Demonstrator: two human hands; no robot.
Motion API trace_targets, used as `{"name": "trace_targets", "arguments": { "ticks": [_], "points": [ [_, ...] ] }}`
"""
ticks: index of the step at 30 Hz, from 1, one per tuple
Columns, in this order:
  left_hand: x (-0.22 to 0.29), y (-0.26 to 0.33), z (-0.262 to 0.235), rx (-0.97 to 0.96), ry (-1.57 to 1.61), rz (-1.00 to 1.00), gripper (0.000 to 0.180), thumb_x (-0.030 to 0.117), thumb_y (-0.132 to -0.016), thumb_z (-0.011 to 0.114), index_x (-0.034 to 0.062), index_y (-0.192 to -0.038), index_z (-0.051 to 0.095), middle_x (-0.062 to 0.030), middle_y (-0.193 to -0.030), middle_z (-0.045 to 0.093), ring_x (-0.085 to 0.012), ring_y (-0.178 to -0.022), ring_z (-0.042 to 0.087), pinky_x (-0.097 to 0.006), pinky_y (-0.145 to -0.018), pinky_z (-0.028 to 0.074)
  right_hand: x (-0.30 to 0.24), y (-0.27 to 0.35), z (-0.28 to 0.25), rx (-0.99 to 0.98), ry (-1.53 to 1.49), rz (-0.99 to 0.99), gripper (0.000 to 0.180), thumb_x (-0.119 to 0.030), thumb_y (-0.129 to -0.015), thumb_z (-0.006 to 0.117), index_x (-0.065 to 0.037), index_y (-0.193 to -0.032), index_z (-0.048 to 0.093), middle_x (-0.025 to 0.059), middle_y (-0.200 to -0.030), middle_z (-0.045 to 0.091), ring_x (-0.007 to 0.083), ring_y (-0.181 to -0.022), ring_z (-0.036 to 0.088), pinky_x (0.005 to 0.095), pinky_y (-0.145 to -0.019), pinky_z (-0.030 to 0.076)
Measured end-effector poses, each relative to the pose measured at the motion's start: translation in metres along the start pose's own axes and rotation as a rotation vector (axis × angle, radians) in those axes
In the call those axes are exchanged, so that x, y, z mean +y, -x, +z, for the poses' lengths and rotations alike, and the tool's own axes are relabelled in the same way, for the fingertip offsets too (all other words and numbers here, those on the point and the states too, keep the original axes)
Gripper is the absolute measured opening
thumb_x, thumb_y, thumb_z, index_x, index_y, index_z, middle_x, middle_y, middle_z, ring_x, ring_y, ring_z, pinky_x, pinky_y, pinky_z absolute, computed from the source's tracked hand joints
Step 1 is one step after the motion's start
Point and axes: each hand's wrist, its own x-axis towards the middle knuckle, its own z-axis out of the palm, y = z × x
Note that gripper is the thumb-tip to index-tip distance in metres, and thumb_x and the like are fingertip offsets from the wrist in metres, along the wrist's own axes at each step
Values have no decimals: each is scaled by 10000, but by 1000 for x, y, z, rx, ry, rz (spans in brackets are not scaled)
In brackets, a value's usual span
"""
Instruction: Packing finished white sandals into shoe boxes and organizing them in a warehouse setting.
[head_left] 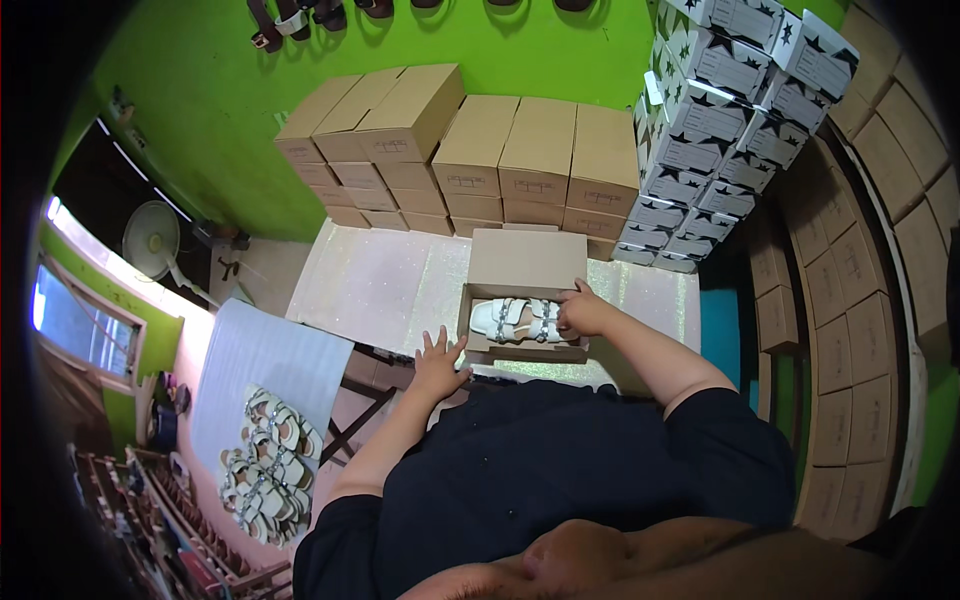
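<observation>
On the table in front of me stands an open brown cardboard shoe box [530,354], its lid flap [527,257] raised at the far side. A pair of white sandals [513,318] with chain-like trim on the straps lies inside. My right hand [588,310] reaches over the right wall of the box, its bent fingers on the right end of the sandals; part of the grip is hidden. My left hand [438,366] is open, fingers spread, by the box's near left corner at the table edge, holding nothing.
Brown boxes [480,140] are stacked along the far side, with white star-patterned boxes [705,140] at the right. A pile of white sandals [268,465] lies on a pale-covered table [240,350] to the left. A fan [152,235] stands beyond it. Shelved boxes [850,350] line the right.
</observation>
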Motion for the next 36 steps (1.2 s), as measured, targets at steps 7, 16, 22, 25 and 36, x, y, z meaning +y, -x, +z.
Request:
{"name": "trace_targets", "arguments": {
  "ticks": [7,16,22,25,36],
  "points": [
    [2,-28,-10,177,-1,187,675,413,-801,736,297,-1427,514,-241,-1597,197,-566,-1433,159,-689,-1085,270,-34,-26,35,252,-215,205,328,-262,-821,654,-290,-1140,729,44,-1283,608,259,-1340,441,680,-1135,183],
    [47,-95,-13,33,-210,549,498,449,-893,625,356,-1378,566,-146,-1649,99,-472,-1495,2,-695,-1133,127,-63,-32,16,192,-324,483,131,-212,-828,661,-207,-925,748,73,-1475,474,333,-1512,132,810,-1071,8],
    [55,-119,-19,-125,-340,615,307,430,-890,613,360,-1171,715,-94,-1659,103,-422,-1514,-24,-687,-1149,67,-56,-29,42,339,-359,424,66,-215,-776,699,-212,-836,725,15,-1410,540,347,-1502,164,823,-1060,13],
    [53,-124,-15,-6,-381,660,224,377,-832,663,285,-1011,761,-104,-1644,172,-435,-1508,51,-701,-1139,92,-54,-26,48,384,-366,406,74,-199,-776,684,-199,-839,723,16,-1385,558,344,-1499,177,820,-1061,13],
    [32,-113,-16,178,-227,634,140,306,-791,688,206,-862,756,-123,-1609,255,-454,-1484,147,-723,-1119,118,-54,-23,56,519,-409,380,57,-187,-766,682,-172,-796,728,26,-1281,622,338,-1463,266,782,-1095,9]
  ]
}}
